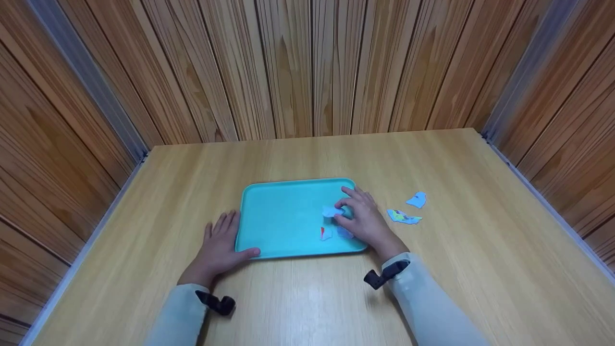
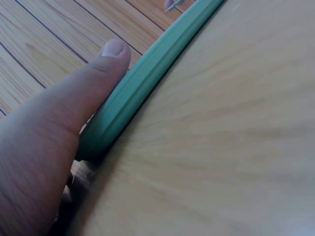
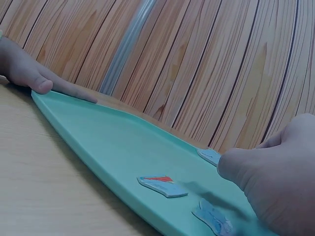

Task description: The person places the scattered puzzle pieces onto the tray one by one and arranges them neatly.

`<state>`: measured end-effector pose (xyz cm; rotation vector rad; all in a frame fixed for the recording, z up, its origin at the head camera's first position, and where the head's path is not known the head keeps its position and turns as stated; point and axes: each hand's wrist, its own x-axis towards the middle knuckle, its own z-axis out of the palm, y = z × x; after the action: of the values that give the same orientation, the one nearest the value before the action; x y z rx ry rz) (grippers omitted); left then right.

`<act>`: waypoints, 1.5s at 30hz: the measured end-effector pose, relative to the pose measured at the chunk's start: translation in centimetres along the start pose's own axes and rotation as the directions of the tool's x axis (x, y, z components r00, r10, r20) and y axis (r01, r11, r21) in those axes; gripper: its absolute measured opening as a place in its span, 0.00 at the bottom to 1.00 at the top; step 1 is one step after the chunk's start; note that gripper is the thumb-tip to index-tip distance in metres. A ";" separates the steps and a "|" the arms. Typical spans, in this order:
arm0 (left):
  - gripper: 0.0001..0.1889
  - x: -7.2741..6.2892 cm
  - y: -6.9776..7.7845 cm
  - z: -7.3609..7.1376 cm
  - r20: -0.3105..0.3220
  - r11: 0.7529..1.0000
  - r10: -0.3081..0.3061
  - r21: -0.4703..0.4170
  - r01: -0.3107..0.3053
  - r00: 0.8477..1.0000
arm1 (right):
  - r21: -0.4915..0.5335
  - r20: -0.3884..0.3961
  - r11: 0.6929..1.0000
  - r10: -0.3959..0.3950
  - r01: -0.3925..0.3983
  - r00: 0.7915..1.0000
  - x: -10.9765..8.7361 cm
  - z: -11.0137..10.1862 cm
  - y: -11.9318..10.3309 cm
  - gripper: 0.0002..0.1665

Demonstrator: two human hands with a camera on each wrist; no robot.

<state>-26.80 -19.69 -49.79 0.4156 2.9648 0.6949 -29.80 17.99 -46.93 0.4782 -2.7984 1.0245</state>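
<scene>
In the head view, the right hand [image 1: 364, 220] hides one end of the pinched piece [image 1: 330, 212], part of the lower piece [image 1: 344, 233] and a stretch of the right rim of the tray [image 1: 283, 216]. The print on the patterned piece [image 1: 404, 217], right of centre, is too small to read. Both sleeves [image 1: 178, 317] run off the bottom. In the left wrist view, the left hand [image 2: 47, 137] is cropped at left — its other fingers hidden.

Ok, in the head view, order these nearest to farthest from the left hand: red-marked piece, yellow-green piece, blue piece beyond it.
1. Red-marked piece: on the tray, toward its near edge.
2. Yellow-green piece: on the table, right of the tray.
3. Blue piece: also on the table, farther back.
</scene>
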 end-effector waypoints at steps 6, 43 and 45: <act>0.63 0.1 0.0 0.1 -0.007 1.000 0.007 0.003 -0.007 1.000 | -0.013 -0.002 1.000 -0.020 0.020 1.000 -0.1 0.5 -0.5 0.10; 0.63 -0.2 0.2 -0.1 0.004 1.000 -0.001 -0.008 0.001 1.000 | -0.087 0.057 0.988 -0.124 0.129 0.991 -0.9 4.5 -4.8 0.10; 0.63 -0.2 0.2 -0.2 0.003 1.000 -0.002 -0.012 0.002 1.000 | -0.091 0.069 0.988 -0.120 0.126 0.990 -0.8 4.6 -4.9 0.10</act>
<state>-26.60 -19.63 -49.49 0.4131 2.9562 0.7102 -27.40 11.67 -47.64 0.6736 -2.8151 0.8618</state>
